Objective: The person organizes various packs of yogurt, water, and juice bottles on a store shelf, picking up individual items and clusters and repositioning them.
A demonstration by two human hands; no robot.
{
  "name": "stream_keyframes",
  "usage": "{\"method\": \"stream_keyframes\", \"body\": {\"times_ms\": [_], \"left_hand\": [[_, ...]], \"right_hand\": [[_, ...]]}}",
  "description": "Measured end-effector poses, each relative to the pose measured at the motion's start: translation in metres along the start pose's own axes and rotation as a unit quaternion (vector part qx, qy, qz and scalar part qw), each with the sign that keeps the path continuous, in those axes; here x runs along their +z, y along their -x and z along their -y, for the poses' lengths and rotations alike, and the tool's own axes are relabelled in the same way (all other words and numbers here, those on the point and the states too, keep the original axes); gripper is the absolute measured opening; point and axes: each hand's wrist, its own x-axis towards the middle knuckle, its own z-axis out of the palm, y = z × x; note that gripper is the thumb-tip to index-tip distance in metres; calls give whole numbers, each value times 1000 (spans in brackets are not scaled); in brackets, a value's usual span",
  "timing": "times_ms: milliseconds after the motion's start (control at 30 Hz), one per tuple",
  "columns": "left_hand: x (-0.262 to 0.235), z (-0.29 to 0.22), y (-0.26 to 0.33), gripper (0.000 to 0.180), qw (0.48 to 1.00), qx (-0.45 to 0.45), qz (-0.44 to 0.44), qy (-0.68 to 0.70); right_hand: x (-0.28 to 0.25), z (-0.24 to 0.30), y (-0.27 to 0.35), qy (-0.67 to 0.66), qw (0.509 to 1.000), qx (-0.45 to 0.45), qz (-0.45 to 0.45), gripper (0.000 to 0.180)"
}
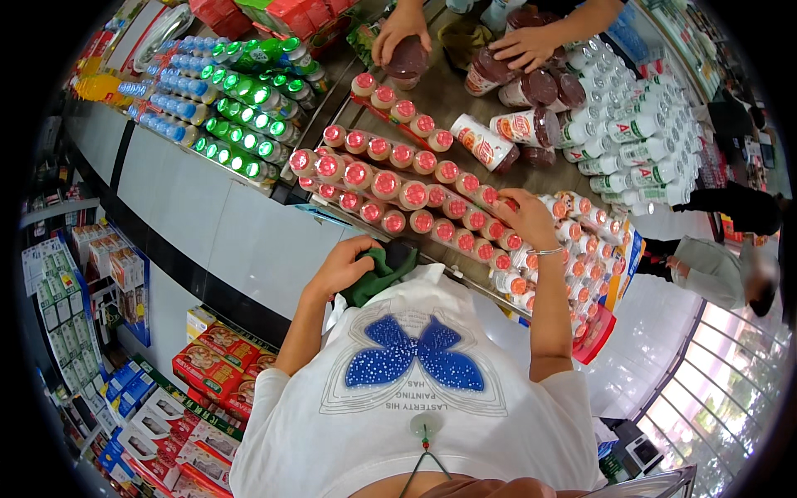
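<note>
My left hand is closed around a dark green cloth, held near my waist at the front edge of the display. My right hand, with a bracelet at the wrist, reaches over the rows of small bottles with red caps. Its fingers curl over a bottle top at the right end of these rows; the grip is partly hidden. Just beyond that hand stand white bottles with orange-pink caps. Across the display, another person's hands rest on cups with dark lids.
Two white-and-red cups lie tipped on the shelf. White bottles are stacked at the right. Green cans and blue-capped bottles stand at the left. Red boxes are stacked at lower left. A person stands at far right.
</note>
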Motion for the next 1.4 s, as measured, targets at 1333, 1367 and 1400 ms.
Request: {"method": "stream_keyframes", "body": {"times_ms": [1333,1367,1400], "left_hand": [[-21,4,-1,28,998,32,42,-42],[-21,1,-3,28,997,29,49,-43],[-21,-3,-5,29,997,26,55,-45]], "right_hand": [[-7,72,92,-30,979,163,-117,58],[0,68,94,-10,980,154,-126,59],[5,67,95,10,980,144,-135,60]]}}
